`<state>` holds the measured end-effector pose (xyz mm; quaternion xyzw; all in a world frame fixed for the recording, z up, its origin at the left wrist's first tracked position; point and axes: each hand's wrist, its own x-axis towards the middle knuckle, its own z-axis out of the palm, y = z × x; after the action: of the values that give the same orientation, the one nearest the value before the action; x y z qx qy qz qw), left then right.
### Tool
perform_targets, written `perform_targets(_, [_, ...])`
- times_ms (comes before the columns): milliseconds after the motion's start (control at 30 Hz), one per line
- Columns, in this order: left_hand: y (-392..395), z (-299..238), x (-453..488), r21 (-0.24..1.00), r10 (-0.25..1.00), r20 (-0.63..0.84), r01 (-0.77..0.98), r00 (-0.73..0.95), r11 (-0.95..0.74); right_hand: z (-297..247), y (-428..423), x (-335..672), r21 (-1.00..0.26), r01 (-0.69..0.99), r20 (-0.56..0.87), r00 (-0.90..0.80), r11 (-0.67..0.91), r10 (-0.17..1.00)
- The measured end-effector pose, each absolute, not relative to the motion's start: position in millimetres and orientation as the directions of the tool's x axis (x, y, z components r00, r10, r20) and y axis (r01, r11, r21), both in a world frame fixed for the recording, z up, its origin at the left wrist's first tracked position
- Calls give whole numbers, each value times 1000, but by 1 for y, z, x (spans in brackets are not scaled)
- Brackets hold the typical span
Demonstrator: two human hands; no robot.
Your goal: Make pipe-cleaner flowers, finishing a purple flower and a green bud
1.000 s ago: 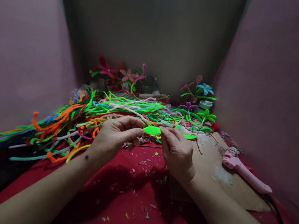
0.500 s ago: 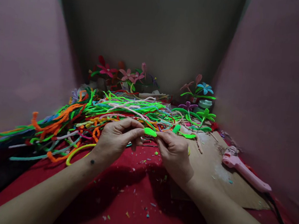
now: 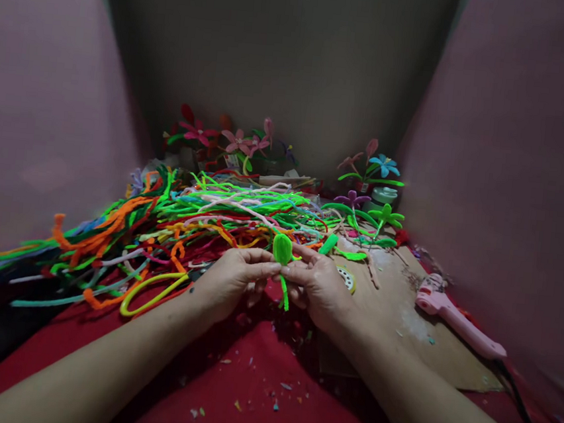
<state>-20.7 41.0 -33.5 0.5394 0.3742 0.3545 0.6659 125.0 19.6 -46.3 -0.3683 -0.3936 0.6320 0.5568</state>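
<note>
A bright green pipe-cleaner leaf point(image 3: 282, 249) stands upright between my hands, with a short green stem end hanging below the fingers. My left hand point(image 3: 236, 277) pinches its base from the left with thumb and forefinger. From the right, my right hand point(image 3: 322, 288) pinches the same base, its forefinger reaching up beside the leaf. Two more green leaf pieces, one of them a flat leaf point(image 3: 352, 255), lie just beyond my right hand. Behind my hands spreads a heap of pipe cleaners point(image 3: 243, 201) in green, pink, orange and other colours.
A pink hot glue gun point(image 3: 461, 322) lies on a cardboard sheet point(image 3: 389, 341) at the right. Yellow-handled scissors point(image 3: 154, 292) rest by my left wrist. Finished pipe-cleaner flowers point(image 3: 239, 142) stand at the back. Fuzz scraps dot the red cloth point(image 3: 244, 394).
The leaf has turned from lying sideways to upright, with its stem end now pointing down. Both hands have come closer together and pinch at its base.
</note>
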Motion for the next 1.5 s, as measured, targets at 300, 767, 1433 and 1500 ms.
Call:
perform_targets(300, [52, -38, -21, 942, 856, -206, -142, 474, 305, -42, 17, 123, -981, -171, -54, -237, -96, 970])
perform_targets(767, [68, -47, -28, 851, 905, -165, 520, 392, -71, -22, 52, 210, -247, 957, 212, 207, -153, 955])
perform_targets(1433, [55, -28, -28, 819, 928, 208, 463, 309, -338, -21, 24, 216, 146, 983, 328, 59, -112, 943])
perform_targets(1500, [45, -22, -22, 864, 927, 188, 393, 325, -313, -20, 16, 212, 159, 981, 368, 50, -115, 929])
